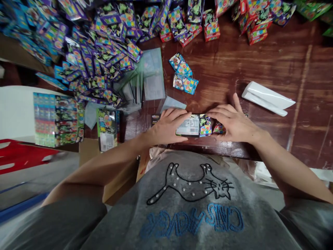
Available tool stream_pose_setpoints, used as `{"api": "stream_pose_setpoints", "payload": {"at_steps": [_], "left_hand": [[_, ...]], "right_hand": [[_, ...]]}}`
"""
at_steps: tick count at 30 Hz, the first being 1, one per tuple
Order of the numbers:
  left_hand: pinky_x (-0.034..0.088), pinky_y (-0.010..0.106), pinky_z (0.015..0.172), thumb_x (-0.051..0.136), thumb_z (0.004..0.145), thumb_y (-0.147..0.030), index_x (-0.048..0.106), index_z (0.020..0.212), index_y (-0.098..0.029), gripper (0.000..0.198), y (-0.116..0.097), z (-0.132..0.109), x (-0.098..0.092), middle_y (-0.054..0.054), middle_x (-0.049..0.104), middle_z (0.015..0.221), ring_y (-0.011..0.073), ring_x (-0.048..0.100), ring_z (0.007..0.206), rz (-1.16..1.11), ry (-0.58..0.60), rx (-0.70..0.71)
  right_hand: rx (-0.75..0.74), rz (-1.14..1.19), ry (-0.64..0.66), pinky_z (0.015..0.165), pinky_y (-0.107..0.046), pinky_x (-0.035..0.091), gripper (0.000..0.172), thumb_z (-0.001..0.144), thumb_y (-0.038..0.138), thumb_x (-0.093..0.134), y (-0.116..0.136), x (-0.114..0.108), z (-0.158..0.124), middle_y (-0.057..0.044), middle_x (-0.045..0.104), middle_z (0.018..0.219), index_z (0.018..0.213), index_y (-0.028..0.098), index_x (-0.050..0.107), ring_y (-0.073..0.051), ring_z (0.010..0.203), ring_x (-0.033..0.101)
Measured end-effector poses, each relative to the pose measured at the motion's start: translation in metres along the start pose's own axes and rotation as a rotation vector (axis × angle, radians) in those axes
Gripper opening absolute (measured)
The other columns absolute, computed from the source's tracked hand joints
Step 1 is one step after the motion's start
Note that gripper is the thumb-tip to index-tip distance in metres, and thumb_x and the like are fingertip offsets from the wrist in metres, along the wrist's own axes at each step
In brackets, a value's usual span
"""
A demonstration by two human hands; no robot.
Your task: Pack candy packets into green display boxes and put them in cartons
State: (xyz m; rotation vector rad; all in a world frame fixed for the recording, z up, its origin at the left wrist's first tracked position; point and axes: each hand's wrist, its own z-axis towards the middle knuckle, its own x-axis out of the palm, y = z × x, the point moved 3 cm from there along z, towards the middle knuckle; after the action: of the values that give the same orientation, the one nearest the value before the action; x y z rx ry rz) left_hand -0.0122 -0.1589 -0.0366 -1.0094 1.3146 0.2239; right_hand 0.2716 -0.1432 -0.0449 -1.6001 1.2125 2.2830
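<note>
At the table's near edge lies a flat printed carton [191, 125] with a barcode label, its left part under my left hand [171, 125]. The fingers of that hand press over its upper edge, with the thumb along the lower edge. A purple packet [205, 124] with a cartoon print sits against the carton's right end. My right hand [230, 121] is bent around a red packet [219, 128] beside it, one finger raised. The palm hides part of this packet. Two blue packets [185, 83] lie just beyond my hands, overlapping.
Purple packets [104, 62] are heaped at the left and back, with red packets [256, 21] at the back right. Clear plastic sleeves [153, 74] lie left of centre. A folded white sheet [267, 97] lies at right. Filled packs [58, 119] stand at the left edge.
</note>
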Motion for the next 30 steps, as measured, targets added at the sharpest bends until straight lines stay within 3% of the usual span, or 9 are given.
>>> {"api": "stream_pose_setpoints", "payload": {"at_steps": [5, 9, 11, 14, 17, 22, 30], "left_hand": [[0.043, 0.054, 0.120, 0.090, 0.081, -0.047, 0.049, 0.161, -0.018, 0.095, -0.008, 0.004, 0.007, 0.017, 0.060, 0.149, 0.0377, 0.056, 0.135, 0.029, -0.035, -0.036], [0.043, 0.055, 0.117, 0.090, 0.082, -0.049, 0.046, 0.163, -0.019, 0.097, -0.009, 0.000, 0.008, 0.018, 0.060, 0.150, 0.0398, 0.055, 0.135, 0.063, -0.063, -0.051], [0.043, 0.055, 0.115, 0.089, 0.082, -0.049, 0.045, 0.163, -0.020, 0.097, -0.009, 0.000, 0.007, 0.018, 0.059, 0.151, 0.0399, 0.055, 0.135, 0.065, -0.061, -0.051], [0.043, 0.055, 0.115, 0.088, 0.083, -0.048, 0.046, 0.162, -0.019, 0.094, -0.012, 0.005, 0.007, 0.018, 0.059, 0.152, 0.0405, 0.054, 0.135, 0.073, -0.043, -0.038], [0.042, 0.055, 0.115, 0.087, 0.084, -0.048, 0.046, 0.162, -0.020, 0.093, -0.017, 0.011, 0.008, 0.017, 0.059, 0.152, 0.0402, 0.053, 0.136, 0.064, -0.013, -0.024], [0.042, 0.053, 0.116, 0.087, 0.084, -0.046, 0.044, 0.163, -0.022, 0.093, -0.021, 0.016, 0.010, 0.015, 0.059, 0.152, 0.0375, 0.053, 0.137, 0.029, -0.006, 0.014], [0.043, 0.055, 0.118, 0.089, 0.081, -0.046, 0.048, 0.160, -0.019, 0.093, -0.017, 0.014, 0.011, 0.017, 0.059, 0.151, 0.0384, 0.053, 0.137, 0.037, -0.034, -0.018]], "right_hand": [[-0.023, -0.027, -0.018, 0.133, -0.081, 0.000, 0.079, 0.097, 0.068, 0.068, 0.008, -0.001, 0.005, -0.013, 0.074, 0.143, 0.162, 0.024, 0.053, -0.038, 0.137, 0.063], [0.122, -0.129, -0.040, 0.129, -0.086, 0.005, 0.110, 0.089, 0.085, 0.064, 0.008, -0.021, -0.025, -0.021, 0.060, 0.159, 0.173, 0.022, 0.033, -0.049, 0.149, 0.051], [0.198, -0.173, -0.046, 0.127, -0.088, 0.010, 0.118, 0.084, 0.090, 0.066, 0.007, -0.026, -0.043, -0.023, 0.059, 0.158, 0.174, 0.021, 0.031, -0.052, 0.146, 0.051], [0.206, -0.148, -0.072, 0.129, -0.083, 0.021, 0.105, 0.088, 0.080, 0.070, 0.005, -0.018, -0.055, -0.020, 0.065, 0.146, 0.170, 0.023, 0.037, -0.046, 0.137, 0.059], [0.135, -0.022, -0.106, 0.130, -0.071, 0.033, 0.088, 0.095, 0.060, 0.073, 0.003, -0.005, -0.048, -0.017, 0.065, 0.146, 0.168, 0.024, 0.039, -0.038, 0.137, 0.062], [0.009, 0.121, -0.040, 0.133, -0.070, 0.028, 0.081, 0.093, 0.049, 0.077, -0.003, -0.002, -0.032, -0.015, 0.066, 0.152, 0.164, 0.026, 0.046, -0.035, 0.138, 0.064], [0.060, 0.019, -0.052, 0.133, -0.076, 0.023, 0.075, 0.094, 0.046, 0.075, -0.004, -0.001, -0.028, -0.017, 0.065, 0.153, 0.161, 0.022, 0.053, -0.037, 0.137, 0.064]]}}
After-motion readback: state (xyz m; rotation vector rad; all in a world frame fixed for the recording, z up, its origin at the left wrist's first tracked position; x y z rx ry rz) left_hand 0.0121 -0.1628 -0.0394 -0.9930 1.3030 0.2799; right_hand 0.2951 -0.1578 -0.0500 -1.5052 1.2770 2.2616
